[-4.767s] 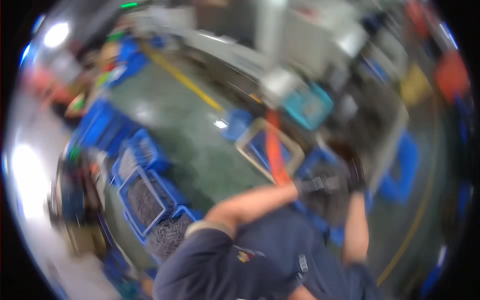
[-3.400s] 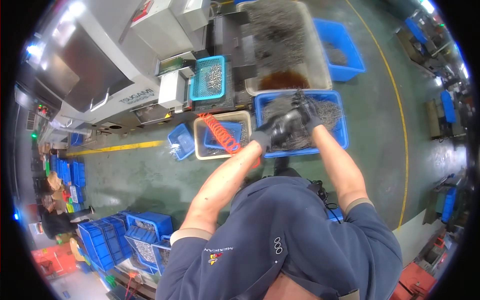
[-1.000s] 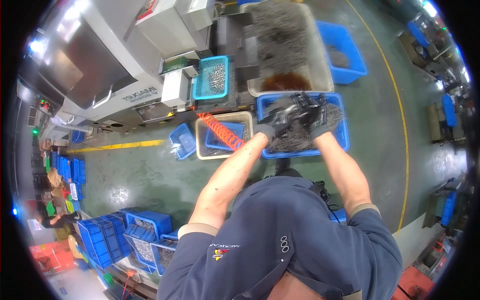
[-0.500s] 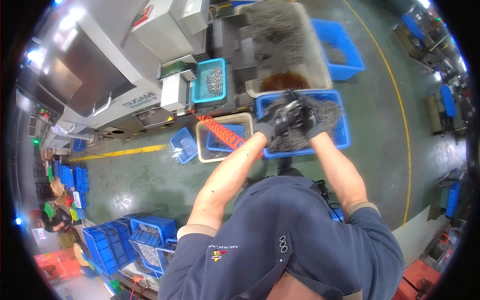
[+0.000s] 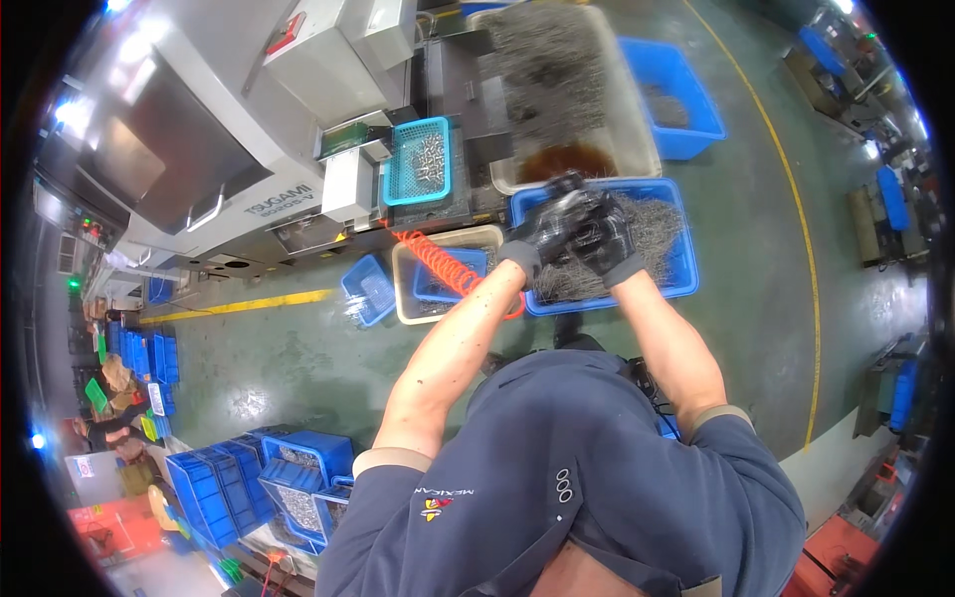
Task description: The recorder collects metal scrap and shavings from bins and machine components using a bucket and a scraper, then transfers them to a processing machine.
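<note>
Both my hands wear dark gloves and are pressed together above a blue crate (image 5: 686, 287) full of thin grey metal parts. My left hand (image 5: 535, 239) and my right hand (image 5: 609, 244) are closed around a small dark object (image 5: 572, 202); I cannot make out what it is. An orange coiled hose (image 5: 438, 261) runs from the machine side to just under my left wrist. Beyond my hands stands a big beige tub (image 5: 649, 149) with more metal parts and a brown pool of liquid.
A teal mesh basket (image 5: 418, 164) sits on the grey machine (image 5: 229, 149). Below it are a beige tray (image 5: 406, 291) holding a small blue bin, and another small blue bin (image 5: 366, 289). A further blue crate (image 5: 681, 104) stands far right. Stacked blue crates (image 5: 254, 478) fill the lower left.
Over the last second my clasped hands stay above the blue crate, shifting only slightly. Earlier still, my view swung round from the crate stacks to the machine.
</note>
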{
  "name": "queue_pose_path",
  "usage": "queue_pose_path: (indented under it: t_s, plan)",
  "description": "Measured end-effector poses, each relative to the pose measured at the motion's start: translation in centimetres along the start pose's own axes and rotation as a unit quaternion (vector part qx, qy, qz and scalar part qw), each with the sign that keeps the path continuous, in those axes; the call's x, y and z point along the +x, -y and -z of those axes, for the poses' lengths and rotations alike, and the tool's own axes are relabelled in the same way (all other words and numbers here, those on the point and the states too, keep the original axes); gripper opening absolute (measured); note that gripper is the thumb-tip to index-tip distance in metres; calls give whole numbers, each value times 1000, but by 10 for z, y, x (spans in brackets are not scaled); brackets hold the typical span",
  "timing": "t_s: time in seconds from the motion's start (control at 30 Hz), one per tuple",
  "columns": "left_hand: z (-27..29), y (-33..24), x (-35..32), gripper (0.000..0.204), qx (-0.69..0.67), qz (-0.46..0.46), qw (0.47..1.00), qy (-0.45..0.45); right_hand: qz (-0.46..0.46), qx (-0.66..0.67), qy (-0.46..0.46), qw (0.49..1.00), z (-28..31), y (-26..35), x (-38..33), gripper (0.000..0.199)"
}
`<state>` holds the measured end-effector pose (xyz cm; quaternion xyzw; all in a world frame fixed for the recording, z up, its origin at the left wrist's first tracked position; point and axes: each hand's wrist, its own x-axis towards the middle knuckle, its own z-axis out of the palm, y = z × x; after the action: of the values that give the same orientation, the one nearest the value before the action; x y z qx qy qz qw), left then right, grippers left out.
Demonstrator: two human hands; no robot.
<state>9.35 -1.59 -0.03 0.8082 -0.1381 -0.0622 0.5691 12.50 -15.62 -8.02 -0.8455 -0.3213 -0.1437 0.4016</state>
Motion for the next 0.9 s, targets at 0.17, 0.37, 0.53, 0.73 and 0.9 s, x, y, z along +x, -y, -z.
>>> queue_pose_path:
  t_s: [0.17,0.37,0.53,0.73,0.9]
  plan:
    - [-1,16,-6,36,-5,-10,1000,26,-60,99,72,991,18,20,7,55]
    - [-16,29,-26,37,-17,-13,999,39,-238,779,-83,574,0,-21,-15,49]
    - [-8,17,-51,41,83,-19,989,-123,-333,559,-6,760,11,22,-7,49]
    - [-3,8,-89,41,-38,153,912,-378,160,140,271,939,-22,79,24,71]
    - [-19,-46,-170,29,-246,94,739,-621,371,141,378,836,-69,153,21,50]
